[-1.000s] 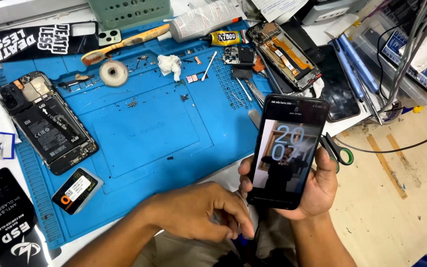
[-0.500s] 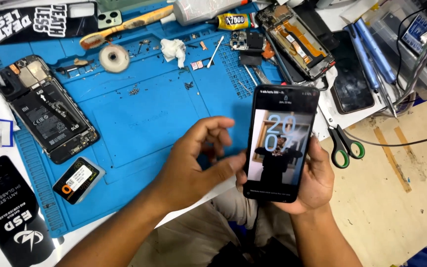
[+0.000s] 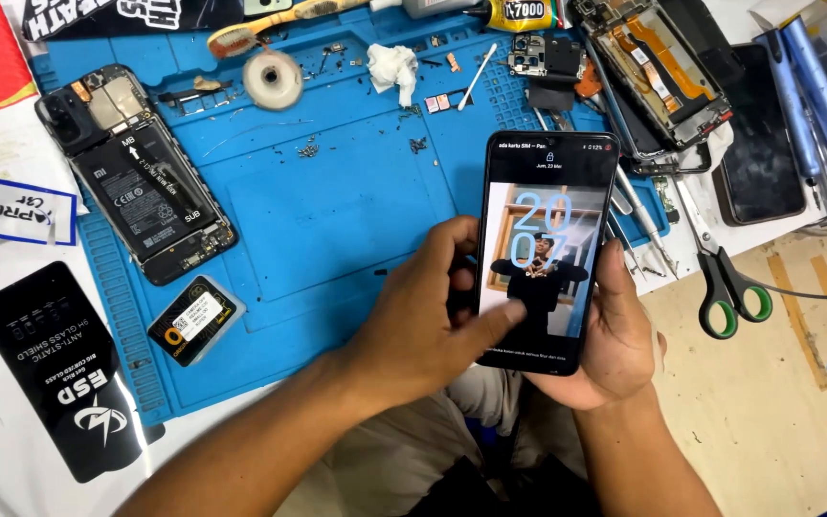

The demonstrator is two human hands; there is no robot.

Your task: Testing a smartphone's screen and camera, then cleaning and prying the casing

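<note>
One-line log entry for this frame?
right hand: holds smartphone upright, screen lit | left hand: thumb on screen | below: blue repair mat

Opened phone (image 3: 136, 172) left on mat (image 3: 337, 211) — scissors (image 3: 725, 278) right, perhaps off it

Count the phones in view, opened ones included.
4: a lit phone held in the right hand; an opened phone on the mat's left; an opened one top right; a dark one beside it. More may lie out of frame.

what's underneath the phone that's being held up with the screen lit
The right hand cradles the lit phone from behind, while the left hand thumbs its screen. Beneath lies the blue repair mat. The phone hides part of the mat and anything lying there.
</note>
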